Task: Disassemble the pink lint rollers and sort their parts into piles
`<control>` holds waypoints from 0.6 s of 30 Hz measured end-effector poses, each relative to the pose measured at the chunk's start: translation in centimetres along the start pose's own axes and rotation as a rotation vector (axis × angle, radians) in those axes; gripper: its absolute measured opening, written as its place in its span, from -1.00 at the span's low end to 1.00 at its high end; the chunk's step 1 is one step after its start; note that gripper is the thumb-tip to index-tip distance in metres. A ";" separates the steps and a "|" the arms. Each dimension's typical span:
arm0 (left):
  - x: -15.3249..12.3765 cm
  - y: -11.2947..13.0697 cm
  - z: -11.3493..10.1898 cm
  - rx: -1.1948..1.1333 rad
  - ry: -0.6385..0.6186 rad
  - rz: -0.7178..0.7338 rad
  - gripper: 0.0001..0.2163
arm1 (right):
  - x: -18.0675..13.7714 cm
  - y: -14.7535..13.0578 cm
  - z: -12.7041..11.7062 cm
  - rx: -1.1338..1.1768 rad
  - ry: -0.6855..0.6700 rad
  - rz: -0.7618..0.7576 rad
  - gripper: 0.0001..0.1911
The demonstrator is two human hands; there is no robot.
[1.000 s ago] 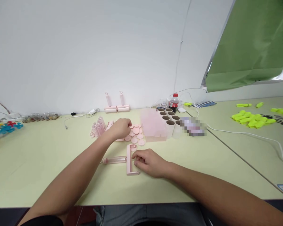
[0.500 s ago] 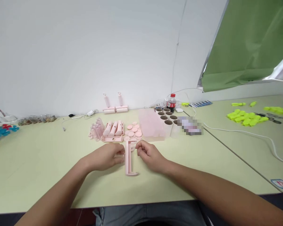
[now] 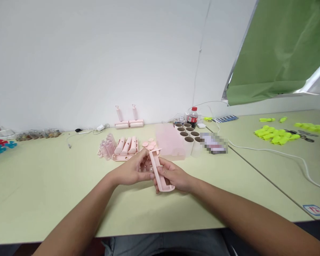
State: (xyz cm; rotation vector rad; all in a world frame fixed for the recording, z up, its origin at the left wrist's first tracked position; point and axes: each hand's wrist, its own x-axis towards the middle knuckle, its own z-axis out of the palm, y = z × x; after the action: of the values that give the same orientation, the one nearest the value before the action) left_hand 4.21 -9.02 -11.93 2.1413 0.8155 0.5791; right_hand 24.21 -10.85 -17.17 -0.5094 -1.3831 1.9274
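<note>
We wore the one camera on our head; it faced forward and down across the table point(image 3: 29, 185), close above our left hand point(image 3: 130, 172) and right hand point(image 3: 176, 176).

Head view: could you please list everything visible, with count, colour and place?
frame: one, pink, held over the table's middle
rolls: three, pink, tray behind the hands
clear handles: several, pinkish, left of rolls
discs: pile, pink, right of rolls
box: one, translucent pink, right of discs
tubes: about seven, brown inside, beside box
bottle: one, dark, red cap, behind tubes
finished rollers: two, pink, by wall
yellow-green parts: many, far right
blue and red parts: several, far left
cable: one, white, right side
sheet: one, green, upper right
table: one, pale green
left hand: grips frame's clear handle
right hand: grips frame
</note>
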 end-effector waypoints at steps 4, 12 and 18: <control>-0.2 -0.7 0.8 -0.011 0.068 0.112 -0.68 | -0.3 0.0 -0.4 0.140 -0.149 0.087 -0.52; 0.1 -0.2 1.7 0.191 0.026 0.099 -0.75 | -0.1 0.7 -1.3 -0.011 -0.132 0.005 -0.57; 0.5 -0.1 0.4 0.263 0.280 -0.130 -0.68 | -0.2 -0.7 -0.7 -0.021 0.132 -0.180 -0.62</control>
State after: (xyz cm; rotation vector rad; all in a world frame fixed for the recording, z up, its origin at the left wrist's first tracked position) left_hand 4.80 -8.80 -12.22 2.2491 1.2341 0.7485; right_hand 25.05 -10.37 -16.80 -0.4949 -1.3195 1.7062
